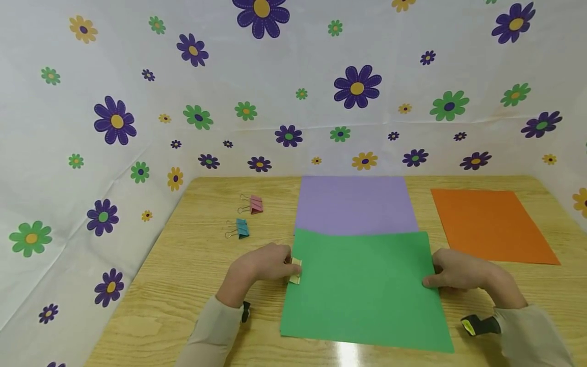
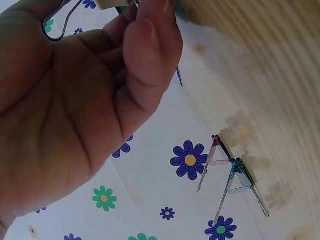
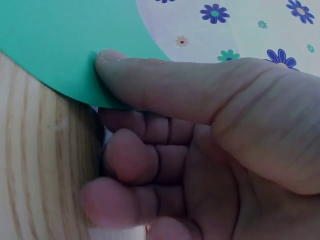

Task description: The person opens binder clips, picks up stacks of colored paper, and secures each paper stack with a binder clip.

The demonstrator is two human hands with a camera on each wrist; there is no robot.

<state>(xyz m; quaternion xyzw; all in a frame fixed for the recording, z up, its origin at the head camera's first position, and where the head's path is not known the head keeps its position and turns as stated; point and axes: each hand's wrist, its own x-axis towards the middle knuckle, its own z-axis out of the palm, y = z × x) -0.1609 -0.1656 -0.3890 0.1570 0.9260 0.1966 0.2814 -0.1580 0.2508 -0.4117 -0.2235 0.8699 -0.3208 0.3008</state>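
A green sheet of paper (image 1: 362, 290) lies in front of me, its far edge overlapping a purple sheet (image 1: 355, 204). My left hand (image 1: 270, 262) pinches a pale yellow binder clip (image 1: 295, 270) at the green sheet's left edge. In the left wrist view the clip's body (image 2: 112, 4) shows at the top, one wire handle by the thumb and curled fingers partly hiding the rest. My right hand (image 1: 463, 270) grips the green sheet's right edge. Its thumb (image 3: 150, 82) lies on top of the paper, with the fingers curled underneath in the right wrist view.
Left of the sheets, a pink binder clip (image 1: 256, 204) and a blue binder clip (image 1: 242, 229) stand on the wooden table (image 1: 151, 306). An orange sheet (image 1: 495, 224) lies at the right. A flower-patterned cloth (image 1: 284, 61) rises behind the table and along its sides.
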